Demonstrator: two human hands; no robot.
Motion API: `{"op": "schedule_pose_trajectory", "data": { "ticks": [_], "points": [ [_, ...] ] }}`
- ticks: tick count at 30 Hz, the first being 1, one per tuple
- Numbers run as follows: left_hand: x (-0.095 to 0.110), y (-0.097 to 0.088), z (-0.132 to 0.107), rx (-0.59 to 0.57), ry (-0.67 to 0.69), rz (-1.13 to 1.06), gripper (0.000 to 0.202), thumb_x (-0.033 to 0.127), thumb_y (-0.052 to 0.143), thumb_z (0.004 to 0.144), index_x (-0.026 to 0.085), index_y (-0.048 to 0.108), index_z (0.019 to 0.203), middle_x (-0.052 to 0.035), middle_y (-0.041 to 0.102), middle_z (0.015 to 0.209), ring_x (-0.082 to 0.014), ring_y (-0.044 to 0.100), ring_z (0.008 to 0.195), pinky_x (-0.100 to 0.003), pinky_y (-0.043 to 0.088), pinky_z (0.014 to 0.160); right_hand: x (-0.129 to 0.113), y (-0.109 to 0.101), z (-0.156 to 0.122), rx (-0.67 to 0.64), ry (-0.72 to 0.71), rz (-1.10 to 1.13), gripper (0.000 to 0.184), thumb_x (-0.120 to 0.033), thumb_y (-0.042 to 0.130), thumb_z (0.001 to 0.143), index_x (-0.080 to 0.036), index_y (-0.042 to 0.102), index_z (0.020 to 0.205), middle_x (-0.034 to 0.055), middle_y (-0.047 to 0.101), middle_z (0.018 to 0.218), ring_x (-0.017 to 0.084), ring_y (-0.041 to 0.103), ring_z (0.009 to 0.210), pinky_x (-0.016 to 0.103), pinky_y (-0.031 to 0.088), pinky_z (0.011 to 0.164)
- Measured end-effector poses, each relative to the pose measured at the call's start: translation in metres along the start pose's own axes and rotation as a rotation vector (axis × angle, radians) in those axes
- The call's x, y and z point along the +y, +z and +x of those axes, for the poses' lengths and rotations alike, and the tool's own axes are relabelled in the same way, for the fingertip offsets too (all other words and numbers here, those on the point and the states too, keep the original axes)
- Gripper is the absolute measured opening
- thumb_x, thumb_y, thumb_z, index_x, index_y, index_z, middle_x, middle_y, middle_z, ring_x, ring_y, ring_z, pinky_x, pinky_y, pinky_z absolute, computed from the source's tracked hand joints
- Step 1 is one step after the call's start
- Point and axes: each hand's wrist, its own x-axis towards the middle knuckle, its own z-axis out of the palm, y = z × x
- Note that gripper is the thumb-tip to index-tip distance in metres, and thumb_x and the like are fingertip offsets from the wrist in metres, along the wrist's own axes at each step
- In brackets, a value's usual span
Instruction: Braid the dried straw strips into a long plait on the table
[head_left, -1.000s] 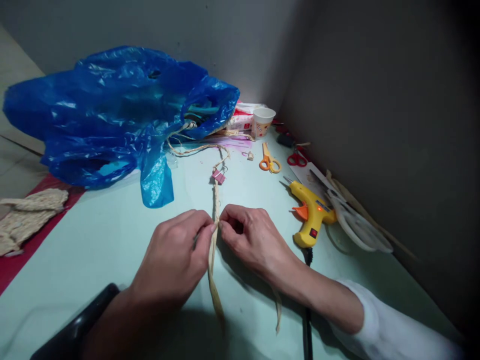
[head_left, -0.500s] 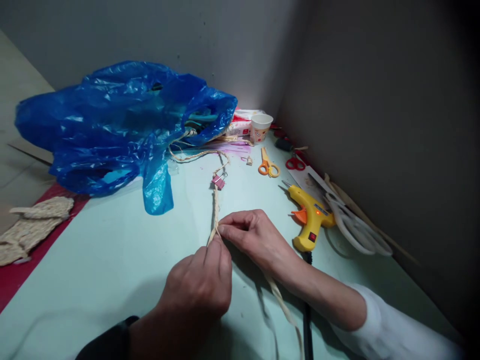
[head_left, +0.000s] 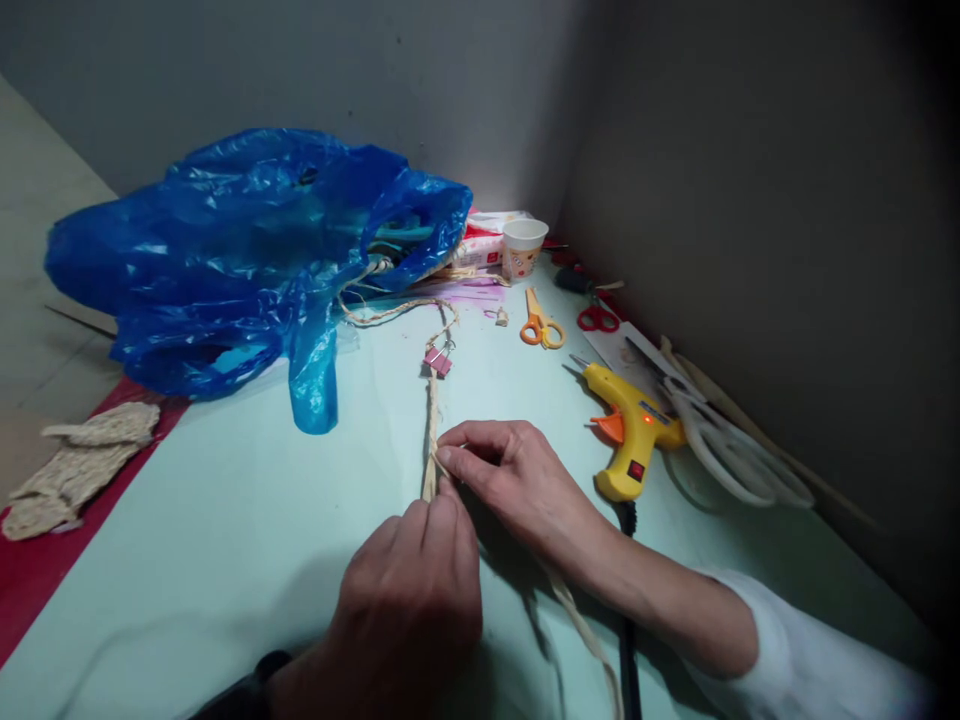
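Note:
A thin braid of pale raffia (head_left: 433, 405) runs toward me over the table, gripped at its far end by a pink binder clip (head_left: 438, 361). My right hand (head_left: 517, 470) comes in from the right and pinches the strands between thumb and forefinger where the plait divides. Just below it, my left hand (head_left: 412, 575) is closed around the near strands, its fingertips partly hidden behind its own knuckles. One loose raffia strand (head_left: 585, 620) trails from under my right wrist toward the near edge.
Right of my hands lie a yellow glue gun (head_left: 634, 430) with its light on, large white-handled scissors (head_left: 720, 450), orange scissors (head_left: 541, 325) and red scissors (head_left: 598, 317). A paper cup (head_left: 523, 250) stands behind. At left are a blue plastic bag (head_left: 247, 230) and a woven piece (head_left: 86, 470).
My left hand has moved slightly down and to the right along the strands. My right hand keeps its pinch at the braid. The whole view has shifted a little.

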Motion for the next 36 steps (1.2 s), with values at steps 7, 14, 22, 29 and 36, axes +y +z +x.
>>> {"op": "schedule_pose_trajectory", "data": {
  "ticks": [7,14,22,29,36],
  "points": [
    [0.018,-0.001,0.011,-0.144,-0.05,-0.204,0.024,-0.002,0.045,0.077,0.011,0.065,0.076,-0.0066,0.056,0.062,-0.0174,0.053,0.055,-0.03,0.037,0.05,-0.002,-0.001,-0.002,0.032,-0.049,-0.236,0.02,-0.023,0.045,0.089,-0.017,0.057,0.075,-0.0017,0.057,0.067,0.011,0.047,0.062,0.024,0.033,0.06],
    [-0.016,-0.017,-0.004,-0.022,0.025,-0.401,0.027,0.009,0.047,0.084,0.011,0.065,0.104,-0.0064,0.064,0.072,-0.0193,0.058,0.061,-0.031,0.044,0.055,-0.003,-0.002,-0.003,0.072,-0.102,-0.333,0.019,-0.023,0.042,0.091,-0.017,0.056,0.078,-0.0017,0.055,0.068,0.012,0.045,0.064,0.024,0.031,0.062],
    [-0.058,0.011,0.036,-0.654,-0.729,-1.659,0.027,0.036,0.059,0.079,0.013,0.06,0.092,0.0034,0.054,0.057,-0.0104,0.047,0.046,-0.024,0.038,0.049,0.0,-0.007,0.0,0.057,-0.12,-0.263,0.02,-0.022,0.044,0.089,-0.016,0.058,0.076,-0.0023,0.055,0.067,0.011,0.045,0.063,0.023,0.032,0.061],
    [-0.064,0.022,0.048,-0.636,-0.61,-1.476,0.014,0.026,0.06,0.074,0.014,0.063,0.07,0.0016,0.055,0.065,-0.0115,0.044,0.064,-0.024,0.034,0.06,-0.002,-0.015,-0.002,0.006,-0.109,-0.352,0.019,-0.02,0.047,0.088,-0.015,0.061,0.077,-0.0017,0.056,0.066,0.01,0.044,0.062,0.023,0.03,0.06],
    [-0.056,0.019,0.045,-0.728,-0.741,-1.653,0.016,0.029,0.053,0.081,0.017,0.053,0.07,0.0066,0.041,0.055,-0.0065,0.027,0.045,-0.022,0.018,0.043,0.0,-0.017,0.0,-0.031,-0.118,-0.414,0.019,-0.02,0.045,0.089,-0.016,0.059,0.076,-0.0021,0.054,0.066,0.01,0.041,0.06,0.023,0.027,0.059]
  ]
}}
